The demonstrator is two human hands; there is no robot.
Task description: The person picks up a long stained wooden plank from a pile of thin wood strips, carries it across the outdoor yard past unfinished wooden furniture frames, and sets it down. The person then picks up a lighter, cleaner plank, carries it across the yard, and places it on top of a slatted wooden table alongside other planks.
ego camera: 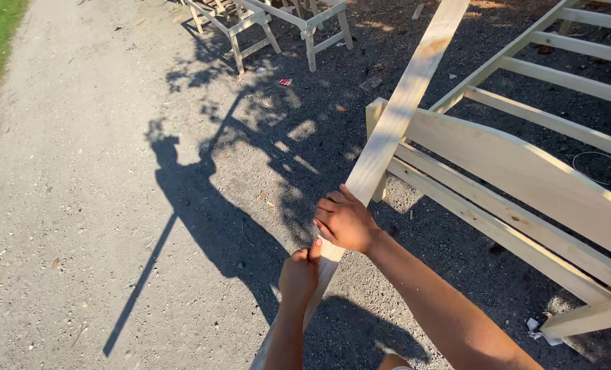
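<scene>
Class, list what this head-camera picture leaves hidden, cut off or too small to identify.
- Plank: its top leaves the upper edge; its lower end is cut by the bottom edge.
- Left hand and right hand: both grip the plank; palms are turned away.
- Bed frame: its far side leaves the right edge.
- Red scrap: too small to identify.
- Sawhorses: tops cut by the upper edge.

packages: you have none clearly in view | labels/signs/screens: none | possible item: small red scrap [285, 81] far centre on gravel, flat, too small to tell if wrapper | white scraps [535, 327] near right, unclear
</scene>
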